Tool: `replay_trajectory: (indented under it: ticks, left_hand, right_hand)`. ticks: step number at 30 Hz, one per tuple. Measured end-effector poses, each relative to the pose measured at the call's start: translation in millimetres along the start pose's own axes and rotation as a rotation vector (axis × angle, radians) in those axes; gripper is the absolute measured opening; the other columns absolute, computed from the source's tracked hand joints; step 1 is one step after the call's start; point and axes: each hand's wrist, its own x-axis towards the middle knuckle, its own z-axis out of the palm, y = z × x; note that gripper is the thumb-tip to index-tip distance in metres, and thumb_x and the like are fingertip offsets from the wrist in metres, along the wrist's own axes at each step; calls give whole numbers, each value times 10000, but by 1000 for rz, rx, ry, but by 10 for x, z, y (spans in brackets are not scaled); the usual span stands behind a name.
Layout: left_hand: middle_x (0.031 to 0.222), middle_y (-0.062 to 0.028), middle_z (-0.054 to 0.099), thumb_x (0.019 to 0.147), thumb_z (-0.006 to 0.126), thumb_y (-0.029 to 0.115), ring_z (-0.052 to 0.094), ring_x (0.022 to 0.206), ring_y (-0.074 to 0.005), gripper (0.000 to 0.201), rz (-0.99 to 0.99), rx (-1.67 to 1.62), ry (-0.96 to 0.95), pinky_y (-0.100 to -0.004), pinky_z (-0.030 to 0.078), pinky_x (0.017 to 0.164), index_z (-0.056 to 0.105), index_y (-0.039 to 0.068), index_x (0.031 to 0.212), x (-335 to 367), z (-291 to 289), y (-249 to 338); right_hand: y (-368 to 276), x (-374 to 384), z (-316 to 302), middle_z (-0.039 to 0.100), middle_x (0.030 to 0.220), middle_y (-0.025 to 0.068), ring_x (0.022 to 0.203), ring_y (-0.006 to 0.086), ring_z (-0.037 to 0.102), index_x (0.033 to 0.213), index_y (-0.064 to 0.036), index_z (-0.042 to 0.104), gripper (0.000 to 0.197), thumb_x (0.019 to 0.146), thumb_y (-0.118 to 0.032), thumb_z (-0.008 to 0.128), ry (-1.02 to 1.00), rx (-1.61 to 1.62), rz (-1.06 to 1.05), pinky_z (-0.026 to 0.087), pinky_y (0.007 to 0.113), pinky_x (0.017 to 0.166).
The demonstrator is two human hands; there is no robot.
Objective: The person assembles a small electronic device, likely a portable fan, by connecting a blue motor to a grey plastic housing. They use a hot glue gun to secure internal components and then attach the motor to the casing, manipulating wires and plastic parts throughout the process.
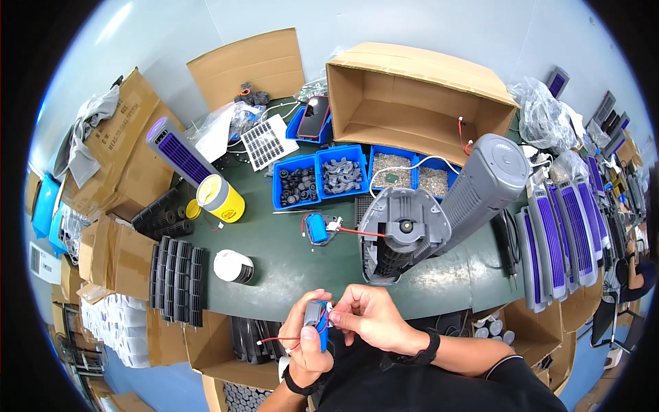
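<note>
My left hand (307,358) is wrapped round a small blue battery pack (324,338) with a grey part on it, held up at the table's near edge. Red wires (281,338) trail from it to the left, ending in a small white plug. My right hand (371,317) is closed at the pack's upper right, its thumb and fingertips pinching by a small white piece there. Fingers partly hide that piece. Beyond my hands, a second blue battery pack (318,228) lies on the table, its red wire running to an open grey tower-fan housing (405,220).
Blue bins (296,200) of small black and grey parts stand beyond, before a cardboard box (419,123). A white tub (233,266), yellow-grey canister (221,199) and black rollers (177,281) are left. Purple-grey fan panels (573,226) stack right; a gray tower (484,189) leans nearby.
</note>
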Motion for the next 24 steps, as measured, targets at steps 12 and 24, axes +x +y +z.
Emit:
replay_trajectory:
  ticks: [12,24]
  left_hand:
    - [1061,-228,750,1089,334,448,712,1009,-296,650,-122,-80,-30,-415,559,911,675,-92,1211,92,-48,89]
    - [1083,-219,737,1107,316,468,719,1001,-332,630,-459,-475,-15,-440,559,911,671,-47,1179,257,-110,185]
  right_hand:
    - [-160,-29,-7,720,858,82,694,108,684,1004,11,664,230,1036,-207,731,-46,150,124,596,281,569]
    - [79,-258,144,729,898,73,751,92,693,1078,37,692,174,999,-101,763,167,-332,-517,585,262,635]
